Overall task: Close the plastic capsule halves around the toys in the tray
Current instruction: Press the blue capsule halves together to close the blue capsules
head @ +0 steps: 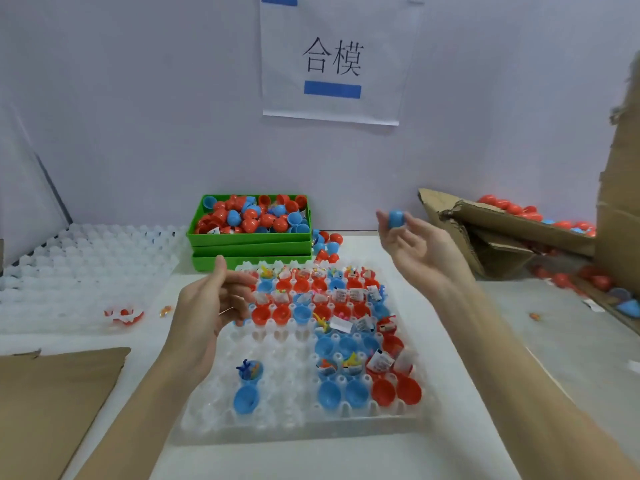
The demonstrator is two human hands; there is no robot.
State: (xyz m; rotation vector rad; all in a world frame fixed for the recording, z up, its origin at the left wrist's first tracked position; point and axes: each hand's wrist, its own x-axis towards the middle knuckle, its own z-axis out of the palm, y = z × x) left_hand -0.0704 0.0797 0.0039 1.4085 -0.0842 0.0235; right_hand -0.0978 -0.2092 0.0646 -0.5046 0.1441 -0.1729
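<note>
A clear plastic tray [277,417] lies in front of me, holding several open red and blue capsule halves, many with small toys inside. My right hand [412,244] is raised above the tray's far right corner, palm up, pinching a closed blue capsule [396,218] at its fingertips. My left hand [211,299] hovers over the tray's left edge with fingers loosely curled and nothing in it. A blue half with a blue toy [250,369] sits alone in the near left of the tray, above an empty blue half [245,399].
A stack of green bins [249,244] full of red and blue capsule halves stands behind the tray. Empty clear trays [79,268] lie at left. A torn cardboard box [502,230] with closed capsules sits at right. A cardboard sheet [52,403] lies near left.
</note>
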